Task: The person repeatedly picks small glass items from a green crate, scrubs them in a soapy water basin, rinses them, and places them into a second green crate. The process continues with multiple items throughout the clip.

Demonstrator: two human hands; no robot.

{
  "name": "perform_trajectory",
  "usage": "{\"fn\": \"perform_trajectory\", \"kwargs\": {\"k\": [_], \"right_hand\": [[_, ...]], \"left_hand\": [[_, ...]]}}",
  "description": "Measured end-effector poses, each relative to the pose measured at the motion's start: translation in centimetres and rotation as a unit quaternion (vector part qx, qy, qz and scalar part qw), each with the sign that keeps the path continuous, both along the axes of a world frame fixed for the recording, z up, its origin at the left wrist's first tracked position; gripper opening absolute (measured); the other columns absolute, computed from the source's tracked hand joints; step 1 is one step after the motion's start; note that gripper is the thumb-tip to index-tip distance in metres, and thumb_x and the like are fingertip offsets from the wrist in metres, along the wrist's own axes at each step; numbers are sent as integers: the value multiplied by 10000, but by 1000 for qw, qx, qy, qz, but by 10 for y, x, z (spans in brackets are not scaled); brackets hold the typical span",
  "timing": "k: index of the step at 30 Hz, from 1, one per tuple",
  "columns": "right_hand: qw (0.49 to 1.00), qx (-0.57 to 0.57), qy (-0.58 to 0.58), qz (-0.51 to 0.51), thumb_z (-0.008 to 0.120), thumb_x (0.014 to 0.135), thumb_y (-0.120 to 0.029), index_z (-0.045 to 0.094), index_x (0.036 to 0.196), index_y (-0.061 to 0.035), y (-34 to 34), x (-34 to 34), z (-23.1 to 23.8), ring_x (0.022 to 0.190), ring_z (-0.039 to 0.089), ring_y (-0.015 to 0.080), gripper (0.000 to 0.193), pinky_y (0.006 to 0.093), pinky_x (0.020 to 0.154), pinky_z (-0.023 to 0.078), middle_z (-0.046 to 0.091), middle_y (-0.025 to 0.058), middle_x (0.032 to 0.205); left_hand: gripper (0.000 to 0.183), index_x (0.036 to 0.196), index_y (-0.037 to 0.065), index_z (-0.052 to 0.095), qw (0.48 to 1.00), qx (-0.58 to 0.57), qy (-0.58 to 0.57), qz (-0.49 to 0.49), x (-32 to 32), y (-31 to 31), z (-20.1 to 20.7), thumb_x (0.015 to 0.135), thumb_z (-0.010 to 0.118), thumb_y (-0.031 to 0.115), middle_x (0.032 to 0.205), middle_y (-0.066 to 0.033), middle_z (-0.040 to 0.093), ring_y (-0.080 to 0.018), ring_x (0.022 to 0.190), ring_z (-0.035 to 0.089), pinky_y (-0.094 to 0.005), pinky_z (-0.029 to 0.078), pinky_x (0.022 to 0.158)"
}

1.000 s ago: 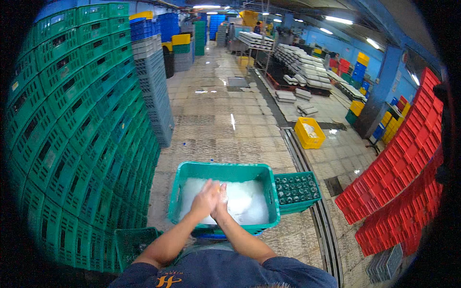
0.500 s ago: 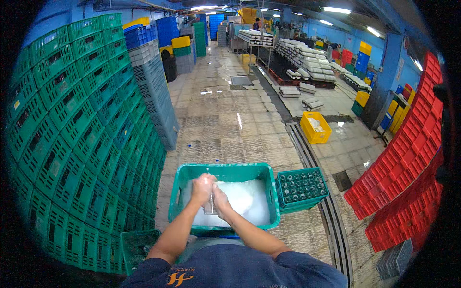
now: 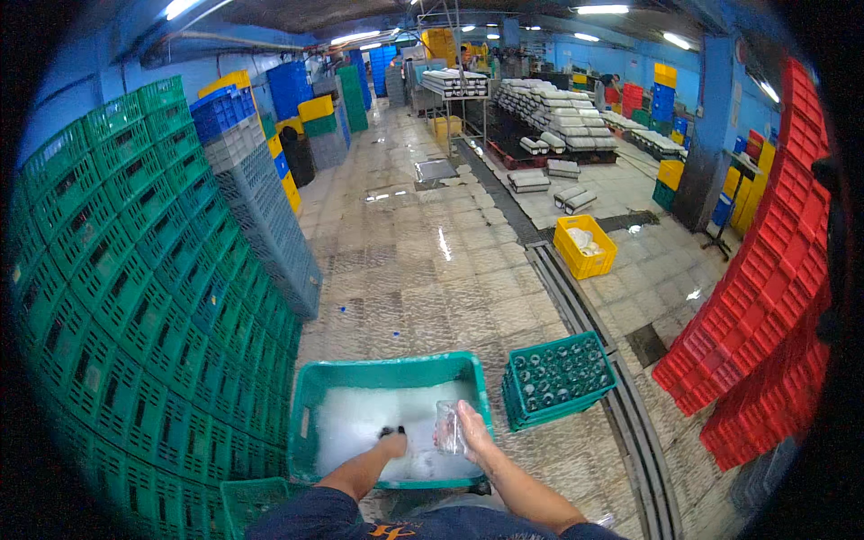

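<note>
A green plastic tub (image 3: 301, 396) full of white suds stands right in front of me. My right hand (image 3: 470, 430) is closed around a clear drinking glass (image 3: 449, 427), held above the foam at the tub's right side. My left hand (image 3: 393, 444) reaches down to the suds near the tub's middle. Small dark patches show at its fingertips; whether these belong to an object or to a gap in the foam is unclear. The left fingers are mostly hidden. Right of the tub, a green divided crate (image 3: 517, 412) holds several clear glasses.
Tall stacks of green crates (image 3: 126, 279) line the left, with grey crates (image 3: 270, 207) behind. Red crates (image 3: 729, 315) rise on the right. A yellow crate (image 3: 589, 263) with whitish items sits beyond the floor drain (image 3: 576, 306). Wet tiles (image 3: 405, 261) stretch ahead; people work far off.
My hands, together around the glass before, are now apart. The right keeps the glass and has moved right; the left has gone down to the suds. The view has shifted, showing the tub lower.
</note>
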State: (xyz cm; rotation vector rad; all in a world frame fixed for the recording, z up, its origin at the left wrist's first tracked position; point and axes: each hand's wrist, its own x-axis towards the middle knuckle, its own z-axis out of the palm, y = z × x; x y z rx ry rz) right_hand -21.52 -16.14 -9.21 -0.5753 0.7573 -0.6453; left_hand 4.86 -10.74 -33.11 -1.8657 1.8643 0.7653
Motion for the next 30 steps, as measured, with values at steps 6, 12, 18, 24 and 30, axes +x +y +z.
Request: {"fn": "perform_trajectory", "kwargs": {"k": [6,12,18,24,30], "right_hand": [[997,-16,17,-73,531,1047,-527,556,1229,-67,-21,-22,-21,671,702,318,495,470,595,622,645,152,837],[983,-65,-10,-169,525,1072,-469,570,1197,-108,-40,39,-47,865,657,200,384,359,733,559,662,87,996],[995,-50,-80,-40,454,1089,-523,553,1286,-73,3,140,-37,989,646,205,501,354,880,560,655,82,1127],[985,27,-171,-2,405,1039,-668,552,1338,-109,40,187,8,1061,670,260,651,398,896,573,665,92,1196],[973,86,-156,147,313,974,-801,566,1320,-113,87,214,8,902,688,328,810,473,761,600,692,122,1096]], "left_hand": [[372,1165,19,711,963,-35,266,-11,-58,-12,28,902,617,264,1077,-240,728,-368,964,705,-482,542,871],[513,1444,78,550,788,-403,373,278,-122,0,224,986,636,291,1403,-228,613,-406,1227,616,-439,491,1058],[430,1352,50,596,832,-428,164,311,-40,-1,294,1040,507,331,1232,-307,662,-442,1103,676,-515,542,954],[351,1311,70,661,708,-678,174,97,-5,54,294,991,564,176,1200,-213,705,-358,1139,685,-449,559,968],[205,1050,61,736,852,-501,64,139,94,55,271,962,605,192,1081,-170,745,-357,977,730,-443,587,865]]}}
